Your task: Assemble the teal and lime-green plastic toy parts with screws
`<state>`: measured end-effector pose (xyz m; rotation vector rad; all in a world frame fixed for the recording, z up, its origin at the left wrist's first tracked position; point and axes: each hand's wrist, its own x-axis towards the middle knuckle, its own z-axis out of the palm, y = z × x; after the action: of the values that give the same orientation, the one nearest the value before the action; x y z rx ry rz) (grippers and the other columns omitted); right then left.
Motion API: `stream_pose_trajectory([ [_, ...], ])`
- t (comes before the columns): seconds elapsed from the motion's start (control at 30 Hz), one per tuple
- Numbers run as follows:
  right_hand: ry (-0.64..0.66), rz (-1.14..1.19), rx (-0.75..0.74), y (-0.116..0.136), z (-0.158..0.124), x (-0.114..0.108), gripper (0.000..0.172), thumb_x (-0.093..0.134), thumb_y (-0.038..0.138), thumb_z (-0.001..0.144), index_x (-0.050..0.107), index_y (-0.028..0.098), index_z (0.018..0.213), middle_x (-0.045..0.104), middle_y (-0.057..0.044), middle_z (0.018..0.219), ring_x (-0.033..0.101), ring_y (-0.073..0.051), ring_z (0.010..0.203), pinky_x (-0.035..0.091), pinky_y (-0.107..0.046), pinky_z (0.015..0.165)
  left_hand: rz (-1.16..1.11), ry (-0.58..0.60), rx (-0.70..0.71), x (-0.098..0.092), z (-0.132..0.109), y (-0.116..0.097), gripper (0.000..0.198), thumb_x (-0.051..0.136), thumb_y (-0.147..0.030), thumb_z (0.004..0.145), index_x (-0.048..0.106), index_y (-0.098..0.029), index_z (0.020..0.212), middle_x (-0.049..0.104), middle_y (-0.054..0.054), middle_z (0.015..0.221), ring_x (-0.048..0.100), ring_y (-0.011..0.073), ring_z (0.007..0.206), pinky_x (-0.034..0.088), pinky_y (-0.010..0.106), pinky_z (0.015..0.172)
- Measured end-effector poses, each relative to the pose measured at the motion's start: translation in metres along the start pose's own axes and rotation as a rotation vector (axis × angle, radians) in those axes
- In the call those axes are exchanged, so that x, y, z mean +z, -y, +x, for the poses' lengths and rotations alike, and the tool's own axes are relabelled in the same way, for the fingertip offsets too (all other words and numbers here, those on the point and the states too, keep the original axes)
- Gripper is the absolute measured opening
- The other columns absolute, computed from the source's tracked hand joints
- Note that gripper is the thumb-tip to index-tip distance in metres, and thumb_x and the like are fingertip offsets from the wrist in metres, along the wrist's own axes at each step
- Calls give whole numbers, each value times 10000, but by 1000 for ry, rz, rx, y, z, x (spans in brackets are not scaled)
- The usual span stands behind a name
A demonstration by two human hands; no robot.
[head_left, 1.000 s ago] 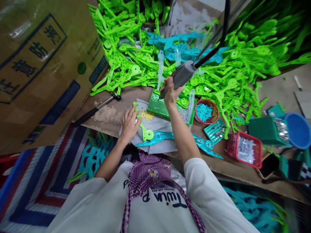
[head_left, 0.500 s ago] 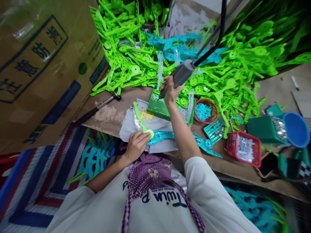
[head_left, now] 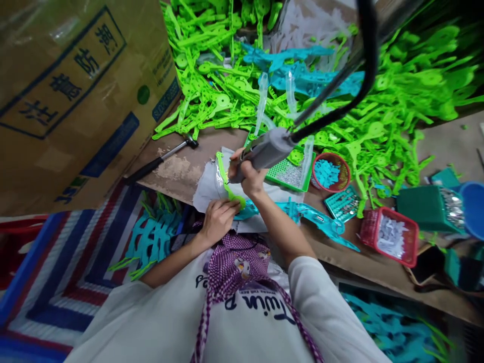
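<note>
My right hand (head_left: 247, 174) is wrapped round a grey powered screwdriver (head_left: 266, 151) that hangs on a black cable (head_left: 351, 96). Its tip points down at a bright green plastic piece (head_left: 225, 179) lying on a white cloth (head_left: 207, 184). My left hand (head_left: 219, 219) pinches the round near end of that green piece, where it sits on a teal plastic piece (head_left: 302, 212). A green tray (head_left: 289, 174) with small screws lies just behind the screwdriver.
A big heap of green plastic pieces (head_left: 378, 101) and some teal ones (head_left: 302, 75) covers the back of the bench. A hammer (head_left: 162, 159) lies at left beside a large cardboard box (head_left: 75, 91). Small baskets (head_left: 389, 234) and a blue tub (head_left: 472, 206) stand at right.
My right hand brought the screwdriver from the green tray back to the green piece. My left hand slid from the piece's far end to its round near end.
</note>
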<state>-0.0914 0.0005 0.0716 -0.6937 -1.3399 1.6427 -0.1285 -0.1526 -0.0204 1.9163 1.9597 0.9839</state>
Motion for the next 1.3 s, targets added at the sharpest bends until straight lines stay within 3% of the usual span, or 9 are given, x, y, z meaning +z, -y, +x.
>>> stream_pose_trajectory([
  [0.2, 5, -12, 27, -14, 9, 8, 527, 790, 678, 566, 613, 203, 711, 529, 70, 482, 495, -89, 369, 424, -237, 391, 0, 0, -14, 0, 1, 0, 222, 580, -214, 978, 768, -263, 1084, 777, 18, 1141, 658, 235, 1051, 524, 440, 918],
  [0.4, 135, -213, -12, -27, 9, 10, 438, 736, 613, 685, 579, 206, 643, 535, 50, 500, 502, -95, 435, 442, -247, 453, -9, -46, 29, 1, 1, 2, 188, 612, -198, 961, 773, -248, 1047, 780, 17, 1121, 649, 230, 1038, 510, 420, 889],
  [0.53, 191, -338, -45, -32, 10, 10, 396, 775, 560, 656, 564, 225, 639, 547, 34, 563, 515, -117, 499, 445, -263, 462, -21, -94, 63, 1, 1, 2, 183, 627, -179, 950, 772, -237, 1045, 783, 27, 1089, 652, 224, 1003, 514, 415, 856],
  [0.67, 219, -292, -86, -36, 6, 8, 412, 788, 561, 647, 543, 233, 600, 533, 33, 556, 493, -120, 483, 442, -282, 451, -31, -98, 52, 1, 1, 3, 191, 634, -189, 947, 775, -252, 1059, 784, 29, 1080, 647, 228, 1016, 518, 420, 866],
  [0.77, 178, -229, -57, -34, 4, 7, 442, 781, 598, 648, 549, 224, 602, 540, 37, 533, 491, -112, 451, 433, -276, 431, -34, -98, 48, 1, 2, 3, 185, 638, -199, 948, 776, -249, 1060, 787, 28, 1066, 648, 227, 1010, 524, 420, 873],
  [0.87, 52, -154, -6, -25, 15, -2, 476, 701, 660, 722, 567, 213, 630, 525, 44, 490, 505, -104, 414, 436, -259, 420, -58, -111, 51, 0, 4, 2, 175, 637, -220, 956, 774, -233, 1063, 790, 25, 1066, 645, 222, 1002, 534, 406, 877],
  [1.03, -237, -114, -261, -15, 75, -38, 502, 584, 711, 824, 654, 218, 884, 546, 34, 594, 567, -110, 464, 503, -278, 470, -82, -82, 30, -6, 8, 0, 180, 626, -260, 968, 782, -251, 1058, 790, 32, 1088, 647, 230, 1030, 530, 432, 914],
  [1.17, -255, -217, -282, -31, 116, -69, 530, 561, 730, 844, 650, 208, 867, 558, 15, 638, 660, -161, 578, 569, -346, 527, -98, 32, 26, -16, 15, 3, 185, 623, -309, 975, 780, -256, 1057, 791, 26, 1085, 646, 229, 1027, 501, 433, 916],
  [1.3, -271, -269, -324, -48, 123, -85, 554, 527, 760, 846, 620, 216, 811, 477, 46, 544, 640, -161, 535, 563, -344, 505, -123, 155, 29, -22, 38, 9, 220, 594, -345, 992, 771, -233, 1059, 784, 39, 1076, 631, 225, 1037, 450, 420, 939],
])
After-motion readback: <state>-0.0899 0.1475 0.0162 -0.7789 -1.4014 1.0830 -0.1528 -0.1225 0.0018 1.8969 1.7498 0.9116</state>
